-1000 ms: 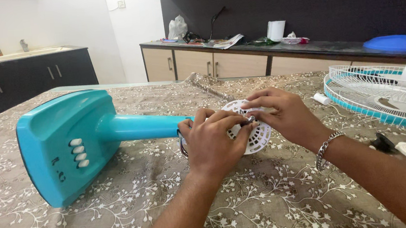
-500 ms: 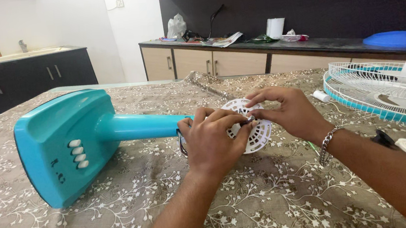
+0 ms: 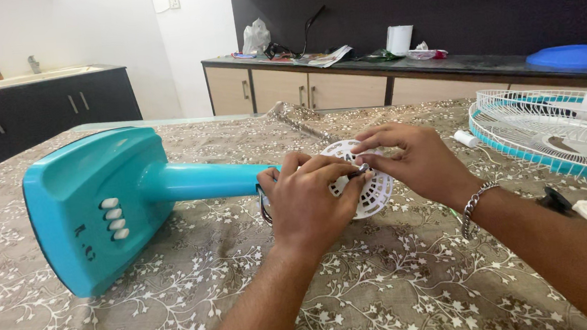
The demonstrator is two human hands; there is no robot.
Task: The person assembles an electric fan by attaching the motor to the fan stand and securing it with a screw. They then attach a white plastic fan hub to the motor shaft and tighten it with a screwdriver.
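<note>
Both hands clenched on the white vented motor cover (image 3: 370, 186), left hand (image 3: 307, 203) gripping, right hand (image 3: 413, 161) pinching the shaft; guard (image 3: 517, 131) off at three o'clock, unmounted.

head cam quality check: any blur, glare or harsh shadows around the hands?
Head view: sharp overall, left hand and right hand crisp on the white vented cover; soft even light, faint shadows on the patterned tablecloth; mild sheen on the teal fan base; wide-angle stretch at the edges.
</note>
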